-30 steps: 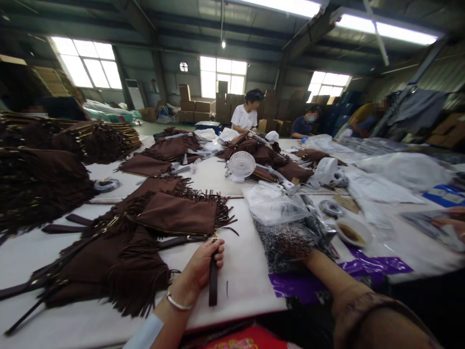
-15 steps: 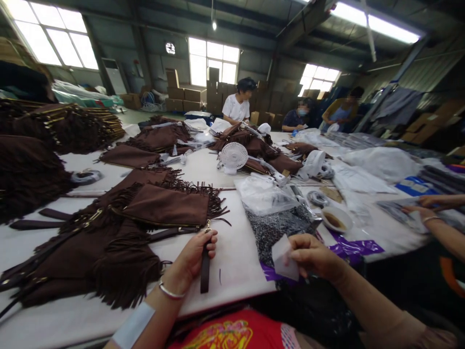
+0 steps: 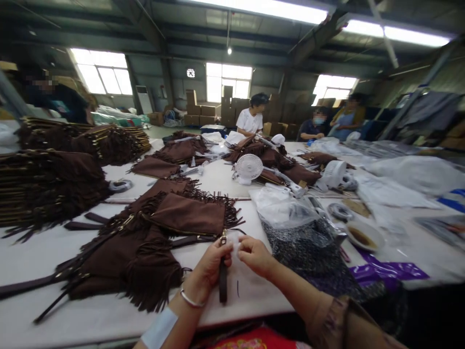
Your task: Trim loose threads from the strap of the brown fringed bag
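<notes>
My left hand [image 3: 209,265] is closed round the top of a dark brown wrist strap [image 3: 223,283], which hangs from a gold clasp on a brown fringed pouch [image 3: 191,213]. Close beside it, my right hand [image 3: 257,258] pinches a small white sheet [image 3: 235,242], thin and partly see-through, held up by the strap's clasp. The sheet's lower part is hard to make out against the white tabletop. Under and left of the pouch lies a larger brown fringed bag [image 3: 105,266] with dark straps and gold fittings.
Brown fringed pouches are stacked high at the left [image 3: 54,179]. Beyond my hands stands a white fan [image 3: 248,168]. To the right are a plastic-covered dark grey bundle [image 3: 298,247], a bowl of brown liquid [image 3: 361,236] and purple plastic [image 3: 390,271]. Several people work around the table.
My right hand has moved left with the white sheet, from over the grey bundle to beside my left hand. The left hand keeps its grip on the strap. The view has turned left.
</notes>
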Motion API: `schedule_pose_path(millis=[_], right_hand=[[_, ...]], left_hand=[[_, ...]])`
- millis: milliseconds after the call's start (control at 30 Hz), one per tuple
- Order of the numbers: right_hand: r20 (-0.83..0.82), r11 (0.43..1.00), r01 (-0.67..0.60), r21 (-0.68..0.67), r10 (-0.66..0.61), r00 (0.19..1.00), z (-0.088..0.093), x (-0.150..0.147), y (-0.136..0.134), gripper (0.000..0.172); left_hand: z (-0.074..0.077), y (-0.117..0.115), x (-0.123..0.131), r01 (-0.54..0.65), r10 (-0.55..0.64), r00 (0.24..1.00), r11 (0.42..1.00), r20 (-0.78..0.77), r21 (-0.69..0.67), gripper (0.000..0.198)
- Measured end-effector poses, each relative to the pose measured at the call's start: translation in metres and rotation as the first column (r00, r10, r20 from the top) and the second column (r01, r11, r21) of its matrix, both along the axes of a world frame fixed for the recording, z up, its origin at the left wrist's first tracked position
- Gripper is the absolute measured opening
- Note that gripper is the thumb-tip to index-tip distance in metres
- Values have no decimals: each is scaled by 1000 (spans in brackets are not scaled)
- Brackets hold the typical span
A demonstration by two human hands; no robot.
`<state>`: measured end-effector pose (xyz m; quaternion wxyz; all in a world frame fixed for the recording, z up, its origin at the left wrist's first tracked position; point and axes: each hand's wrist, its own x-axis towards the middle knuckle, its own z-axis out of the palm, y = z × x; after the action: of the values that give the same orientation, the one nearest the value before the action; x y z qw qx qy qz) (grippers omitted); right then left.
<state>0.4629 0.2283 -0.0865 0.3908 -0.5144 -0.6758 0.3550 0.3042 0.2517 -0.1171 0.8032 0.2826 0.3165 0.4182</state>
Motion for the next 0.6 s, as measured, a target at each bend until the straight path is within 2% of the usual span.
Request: schedule_pose_path(millis=[100, 167, 233, 267, 333, 367, 400, 433, 467, 500, 600], right_hand=[[117, 987, 66, 144, -83, 990, 11, 18, -17, 12], [155, 944, 105, 312, -160, 975, 24, 46, -29, 18], [200, 851, 193, 488, -324, 924, 35, 91, -37, 21], [227, 789, 253, 559, -439, 869, 39, 121, -40, 22], [255, 632, 408, 659, -698, 668, 38, 188, -40, 21], [294, 569, 481, 667, -795, 531, 34, 223, -39, 23], [373, 531, 558, 638, -847, 380, 27, 256, -37, 28], [475, 500, 649, 574, -849, 234, 18, 287, -34, 34], [597, 503, 719, 480, -788, 152, 8, 314, -31, 39], [700, 516, 766, 383, -703, 124, -2, 336, -29, 43], [847, 554, 811, 191, -511, 149, -30, 375, -24, 44]], left_hand=[[-3, 3, 2, -48, 47, 996, 999, -81, -14, 41], [-5, 6, 2, -55, 50, 995, 997, -81, -61, 42], [-7, 9, 2, -57, 50, 996, 993, -75, -99, 42], [-7, 10, 2, -61, 52, 996, 992, -75, -114, 42], [-6, 10, 3, -59, 48, 996, 988, -81, -143, 42], [-4, 10, 4, -56, 43, 996, 986, -84, -158, 42], [-3, 10, 5, -58, 43, 995, 984, -87, -170, 41], [-1, 9, 6, -66, 51, 995, 982, -90, -178, 41], [0, 9, 7, -78, 62, 994, 980, -94, -181, 40], [1, 9, 7, -93, 76, 992, 979, -100, -183, 40], [3, 8, 9, -126, 105, 987, 974, -118, -186, 39]])
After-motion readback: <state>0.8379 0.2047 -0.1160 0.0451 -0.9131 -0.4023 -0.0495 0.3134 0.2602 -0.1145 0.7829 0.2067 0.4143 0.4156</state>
